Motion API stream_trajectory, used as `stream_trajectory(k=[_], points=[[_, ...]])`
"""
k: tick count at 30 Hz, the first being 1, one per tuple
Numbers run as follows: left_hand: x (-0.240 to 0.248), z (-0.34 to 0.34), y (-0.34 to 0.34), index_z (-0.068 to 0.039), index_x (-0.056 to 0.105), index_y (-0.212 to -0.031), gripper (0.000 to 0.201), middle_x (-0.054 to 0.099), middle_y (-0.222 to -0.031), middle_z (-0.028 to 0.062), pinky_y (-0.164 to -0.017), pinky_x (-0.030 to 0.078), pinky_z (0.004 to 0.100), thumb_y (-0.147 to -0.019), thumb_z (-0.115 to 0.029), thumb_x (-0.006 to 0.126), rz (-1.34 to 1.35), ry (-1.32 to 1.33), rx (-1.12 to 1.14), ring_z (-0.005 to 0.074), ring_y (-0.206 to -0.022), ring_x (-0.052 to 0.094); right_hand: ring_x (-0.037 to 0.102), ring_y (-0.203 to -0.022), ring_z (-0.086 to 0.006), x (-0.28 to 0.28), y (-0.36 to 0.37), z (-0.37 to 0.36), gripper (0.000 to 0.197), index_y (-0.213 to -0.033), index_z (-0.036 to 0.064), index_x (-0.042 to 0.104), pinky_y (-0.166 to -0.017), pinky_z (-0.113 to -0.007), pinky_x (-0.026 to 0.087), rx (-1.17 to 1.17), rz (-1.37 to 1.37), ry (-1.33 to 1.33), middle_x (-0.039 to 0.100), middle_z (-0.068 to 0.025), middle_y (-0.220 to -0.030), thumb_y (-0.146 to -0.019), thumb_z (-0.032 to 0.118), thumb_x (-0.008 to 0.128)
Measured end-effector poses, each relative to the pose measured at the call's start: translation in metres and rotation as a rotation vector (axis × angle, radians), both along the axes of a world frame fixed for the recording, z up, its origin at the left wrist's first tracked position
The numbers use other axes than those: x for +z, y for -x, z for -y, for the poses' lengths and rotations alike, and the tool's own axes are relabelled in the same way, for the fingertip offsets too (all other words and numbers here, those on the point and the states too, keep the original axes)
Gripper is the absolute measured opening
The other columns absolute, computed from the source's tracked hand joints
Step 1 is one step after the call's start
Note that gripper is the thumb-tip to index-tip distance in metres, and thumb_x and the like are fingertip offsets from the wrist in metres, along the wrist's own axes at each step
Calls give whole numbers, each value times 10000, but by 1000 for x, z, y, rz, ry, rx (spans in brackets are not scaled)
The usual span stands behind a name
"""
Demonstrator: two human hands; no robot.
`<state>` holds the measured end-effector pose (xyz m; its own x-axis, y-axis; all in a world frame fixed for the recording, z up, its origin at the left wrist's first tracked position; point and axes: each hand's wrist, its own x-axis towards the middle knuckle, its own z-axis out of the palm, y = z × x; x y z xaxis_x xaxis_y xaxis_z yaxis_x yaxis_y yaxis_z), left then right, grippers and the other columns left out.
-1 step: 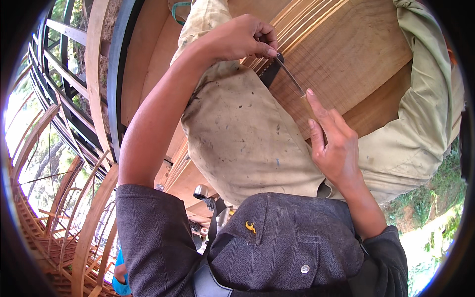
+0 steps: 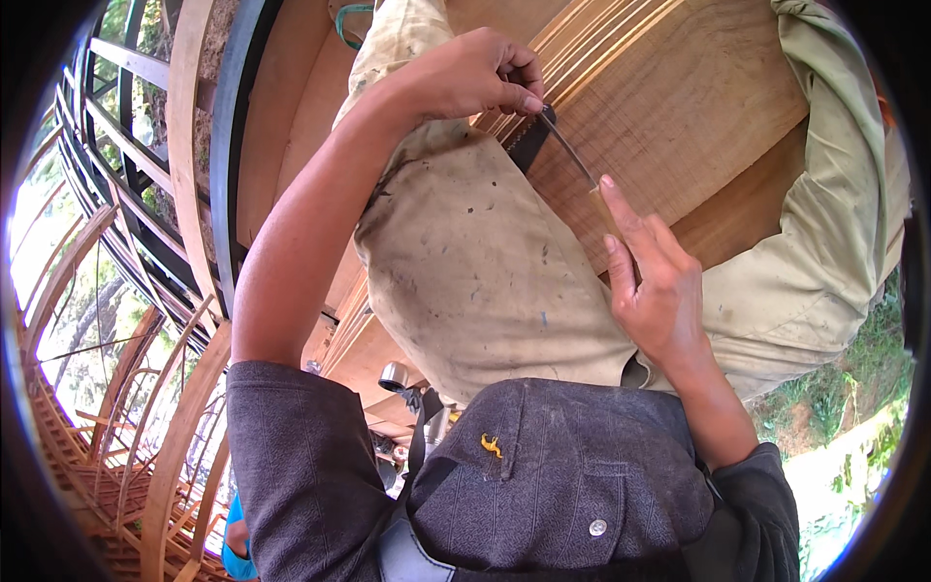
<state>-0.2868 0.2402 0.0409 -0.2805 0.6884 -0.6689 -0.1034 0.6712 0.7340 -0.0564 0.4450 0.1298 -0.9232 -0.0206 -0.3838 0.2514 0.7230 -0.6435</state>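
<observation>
Curved wooden ribs [image 2: 184, 145] rose on the left of the workplace, and grass [image 2: 824, 378] showed at the right. From the head view, I saw a broad board [image 2: 698, 78] between the worker's trousered legs [image 2: 475, 252], with thin wooden strips [image 2: 592, 48] running along its left edge. Near that edge, above the board, the slim tool [image 2: 570, 148] slanted between two bare hands.

The right hand [image 2: 664, 281] was curled around its pale wooden handle [image 2: 603, 209], index finger laid along it. The left hand [image 2: 485, 78] had thumb and forefinger drawn together in a pinch at the far tip of the metal shaft. Beneath that tip a dark toothed blade [image 2: 529, 144] poked out past the leg; whether shaft and blade touched, I couldn't tell.

I judged the tool light and stiff, its thin shaft likelier to snap than bend if levered sideways. The handle seemed the place for a firm hold, the tip for a light steadying one. The blade looked thin and probably springy, best taken well away from its teeth.
</observation>
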Motion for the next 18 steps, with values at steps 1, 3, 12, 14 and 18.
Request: stream_trajectory(k=[1,3,12,14,18], points=[[-2,0,0,-18,728,-1026,175,742,-923,19,-824,532,281,-956,-170,778,12,-6,-3,116,-877,693,574,-611,-250,0,0,0,593,-1538,218,603,-576,-405,517,-7,-3,7,562,-71,-809,-967,110,720],[-2,-2,0,-24,731,-1023,170,743,-916,20,-822,533,285,-946,-168,781,-15,7,-29,116,-875,692,572,-614,-254,0,-2,0,592,-1536,217,606,-576,-410,513,-19,-7,23,559,-74,-808,-966,111,723],[-26,30,22,-19,741,-931,164,719,-817,27,-702,537,281,-935,-173,797,-77,132,199,136,-713,667,641,-679,-345,-36,59,20,549,-1518,174,613,-649,-459,536,91,-131,51,605,-134,-801,-980,86,674],[-29,40,33,-27,745,-969,147,716,-827,11,-724,544,262,-944,-163,794,53,114,294,101,-762,665,646,-692,-358,-28,67,28,535,-1517,160,610,-671,-470,540,63,-74,51,625,-149,-823,-989,101,670],[-17,40,17,-48,739,-976,168,716,-841,-10,-762,522,255,-945,-201,801,43,-24,183,82,-821,647,646,-696,-363,-5,31,27,529,-1525,151,599,-674,-461,544,5,-11,126,639,-156,-855,-1002,99,659]])
